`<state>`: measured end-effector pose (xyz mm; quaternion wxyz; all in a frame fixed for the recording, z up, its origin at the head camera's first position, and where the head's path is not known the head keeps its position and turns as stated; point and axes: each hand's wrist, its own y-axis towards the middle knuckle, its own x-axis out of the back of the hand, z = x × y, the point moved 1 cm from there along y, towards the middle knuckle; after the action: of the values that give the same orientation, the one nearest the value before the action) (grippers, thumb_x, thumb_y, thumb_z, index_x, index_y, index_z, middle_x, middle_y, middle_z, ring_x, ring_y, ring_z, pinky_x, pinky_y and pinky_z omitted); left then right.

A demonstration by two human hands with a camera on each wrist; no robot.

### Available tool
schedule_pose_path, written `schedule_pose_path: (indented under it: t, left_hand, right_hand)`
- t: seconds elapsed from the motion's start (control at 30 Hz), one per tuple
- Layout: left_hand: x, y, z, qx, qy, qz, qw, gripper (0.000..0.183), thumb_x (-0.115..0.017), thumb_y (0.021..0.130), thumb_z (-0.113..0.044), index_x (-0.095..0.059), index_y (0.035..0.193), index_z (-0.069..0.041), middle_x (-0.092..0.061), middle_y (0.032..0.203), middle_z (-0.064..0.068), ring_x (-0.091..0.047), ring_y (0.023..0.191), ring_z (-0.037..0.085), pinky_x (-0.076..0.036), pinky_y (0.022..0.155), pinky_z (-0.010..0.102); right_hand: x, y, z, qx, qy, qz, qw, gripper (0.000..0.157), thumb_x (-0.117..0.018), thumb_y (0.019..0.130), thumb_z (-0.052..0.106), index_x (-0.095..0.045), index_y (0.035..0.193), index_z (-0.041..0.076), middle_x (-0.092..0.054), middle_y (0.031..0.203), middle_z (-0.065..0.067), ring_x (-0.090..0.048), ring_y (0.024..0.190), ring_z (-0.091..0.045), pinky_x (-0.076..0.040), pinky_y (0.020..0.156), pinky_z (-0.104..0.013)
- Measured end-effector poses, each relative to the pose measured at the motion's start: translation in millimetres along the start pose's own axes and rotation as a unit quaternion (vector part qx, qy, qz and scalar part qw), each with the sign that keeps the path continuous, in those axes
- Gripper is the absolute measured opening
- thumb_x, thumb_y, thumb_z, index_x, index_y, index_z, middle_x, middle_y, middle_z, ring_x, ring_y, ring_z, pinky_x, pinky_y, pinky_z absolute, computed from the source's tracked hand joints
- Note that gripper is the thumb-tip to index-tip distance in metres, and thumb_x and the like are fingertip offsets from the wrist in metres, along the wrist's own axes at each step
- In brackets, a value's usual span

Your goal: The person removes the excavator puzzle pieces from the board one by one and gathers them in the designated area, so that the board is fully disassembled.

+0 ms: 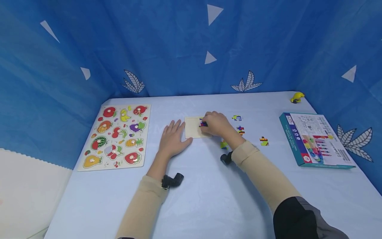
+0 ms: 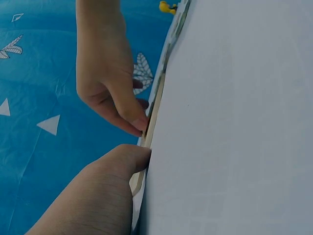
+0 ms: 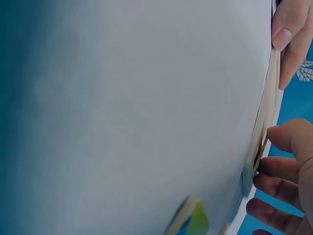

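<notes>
A small pale wooden puzzle board (image 1: 192, 128) lies on the table between both hands. My left hand (image 1: 172, 139) rests flat beside its left edge, fingers spread, with the thumb right at the board's near left corner. My right hand (image 1: 217, 123) reaches over the right part of the board, its thumb and fingers curled around a dark, multicoloured puzzle piece (image 1: 203, 123). That hand hides much of the piece. In the right wrist view, the right hand's fingertips (image 3: 271, 133) are close at the board's edge (image 3: 266, 110).
Loose puzzle pieces lie right of the board, including a yellow-blue one (image 1: 236, 118), a striped one (image 1: 240, 130) and another (image 1: 264, 141). A fruit puzzle board (image 1: 145, 146) lies at left. A boxed set (image 1: 320, 139) and a yellow toy (image 1: 297, 97) are at right.
</notes>
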<state>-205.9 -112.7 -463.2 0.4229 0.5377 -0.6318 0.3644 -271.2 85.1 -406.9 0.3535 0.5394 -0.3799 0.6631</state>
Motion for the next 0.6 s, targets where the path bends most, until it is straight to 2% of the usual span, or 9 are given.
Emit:
schedule_pose_path:
  t: [0.23,0.47,0.6]
  left_hand:
    - [-0.4,0.5,0.9,0.0,0.004,0.003,1.0,0.085,-0.049,0.09,-0.065,-0.026,0.158,-0.02,-0.019,0.167,0.003,-0.006,0.157,0.026,-0.006,0.127,0.049]
    - [0.6,-0.5,0.7,0.001,0.003,0.003,1.0,0.085,-0.05,0.09,-0.065,-0.026,0.158,-0.02,-0.018,0.168,0.003,-0.006,0.157,0.026,-0.006,0.127,0.05]
    - [0.5,-0.4,0.5,0.001,0.001,0.005,1.0,0.085,-0.049,0.09,-0.065,-0.026,0.159,-0.02,-0.018,0.168,0.003,-0.005,0.157,0.026,-0.006,0.127,0.05]
  right_hand:
    - [1.6,0.9,0.5,0.01,-0.003,0.003,1.0,0.035,-0.067,0.092,0.038,-0.074,0.119,0.016,-0.068,0.122,-0.005,-0.062,0.113,-0.025,-0.05,0.103,-0.045]
    - [2.1,1.1,0.2,0.007,-0.004,0.028,1.0,0.038,-0.061,0.096,0.039,-0.07,0.126,0.017,-0.064,0.126,-0.006,-0.061,0.116,-0.026,-0.048,0.106,-0.046]
    - [2.1,-0.6,-0.5,0.008,0.005,0.026,1.0,0.037,-0.062,0.096,0.038,-0.071,0.124,0.015,-0.065,0.125,-0.006,-0.062,0.115,-0.025,-0.049,0.106,-0.046]
